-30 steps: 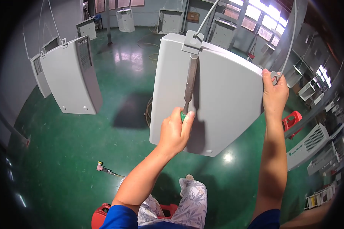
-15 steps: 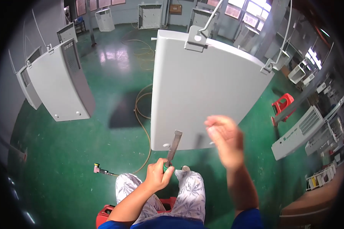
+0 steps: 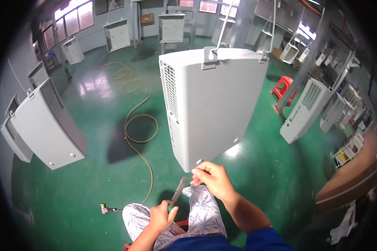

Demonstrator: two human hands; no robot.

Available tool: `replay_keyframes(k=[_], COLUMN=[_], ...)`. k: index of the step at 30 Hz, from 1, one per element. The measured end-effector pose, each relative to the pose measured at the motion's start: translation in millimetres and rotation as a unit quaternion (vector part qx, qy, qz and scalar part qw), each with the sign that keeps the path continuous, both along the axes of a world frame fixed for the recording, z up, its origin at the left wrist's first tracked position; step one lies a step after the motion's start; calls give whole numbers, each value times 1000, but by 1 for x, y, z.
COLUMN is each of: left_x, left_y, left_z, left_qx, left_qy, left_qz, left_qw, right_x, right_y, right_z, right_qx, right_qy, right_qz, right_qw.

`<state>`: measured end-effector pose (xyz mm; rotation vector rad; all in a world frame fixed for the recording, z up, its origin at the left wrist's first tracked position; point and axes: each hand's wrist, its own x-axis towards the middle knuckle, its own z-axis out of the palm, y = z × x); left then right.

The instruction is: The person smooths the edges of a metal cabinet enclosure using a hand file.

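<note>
The case has swung round!
My left hand clamps the scraper; my right hand nears its bottom corner, grip unclear.

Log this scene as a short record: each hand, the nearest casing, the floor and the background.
Left hand: grips a green-handled flat-bladed tool, blade pointing up and away
Right hand: fingers bent, beside the nearest casing's lower end; contact unclear
Nearest casing: pale grey, slatted grille on its left side, hung from a bracket
Floor: green, with a looping hose and a small hand tool at left
Background: red stool, more hanging casings
</note>
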<state>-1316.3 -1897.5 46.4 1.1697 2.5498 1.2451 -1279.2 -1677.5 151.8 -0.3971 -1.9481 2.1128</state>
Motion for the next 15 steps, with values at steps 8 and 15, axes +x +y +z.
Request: replay_keyframes(k=[8, 15], left_x=[17, 5], left_y=[-81, -131], left_z=[-83, -114], left_qx=[31, 126], left_qy=[-229, -264], left_qz=[163, 323], left_qw=[959, 900], right_x=[136, 107], right_y=[70, 102], right_z=[-137, -43], right_qx=[702, 505], right_qy=[-312, -17], right_qz=[-188, -193], right_qw=[612, 841])
